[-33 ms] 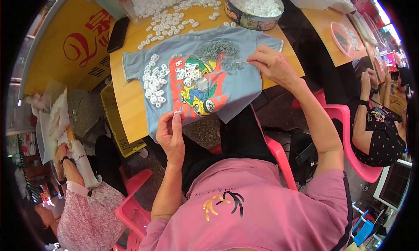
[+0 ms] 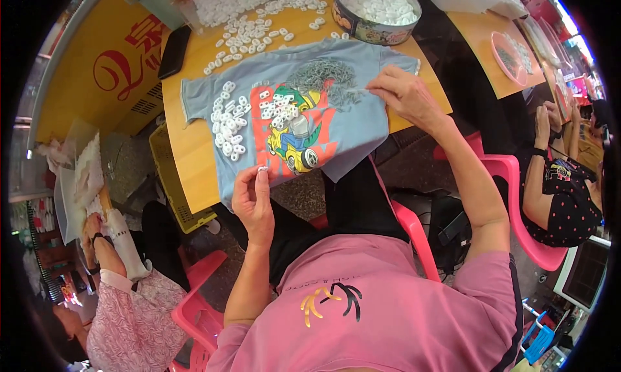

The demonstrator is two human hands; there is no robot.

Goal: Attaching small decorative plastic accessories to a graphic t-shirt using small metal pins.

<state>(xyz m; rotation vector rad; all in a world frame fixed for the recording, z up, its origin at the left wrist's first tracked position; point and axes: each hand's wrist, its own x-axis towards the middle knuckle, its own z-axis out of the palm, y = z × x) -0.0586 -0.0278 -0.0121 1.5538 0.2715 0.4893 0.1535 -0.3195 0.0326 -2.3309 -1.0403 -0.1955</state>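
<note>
My left hand (image 2: 253, 201) is closed in a pinch on a small white plastic piece (image 2: 262, 169), at the near edge of a blue printed T-shirt (image 2: 233, 178) spread over the table. My right hand (image 2: 404, 95) pinches a thin pale rod, hardly visible, beside a heap of small grey metal pieces (image 2: 323, 74) on the cloth. Left of the shirt's print lies a pile of white oval plastic pieces with holes (image 2: 228, 129). Several more white pieces (image 2: 282, 109), showing dark and red spots through their holes, lie on the print between my hands.
More white pieces (image 2: 252, 9) spread over the table's far side, beside a round tin (image 2: 378, 32) full of them. A black phone (image 2: 174, 51) lies at the left edge. A yellow crate (image 2: 171, 178) stands below. People sit on both sides; pink chairs (image 2: 517, 204) are close.
</note>
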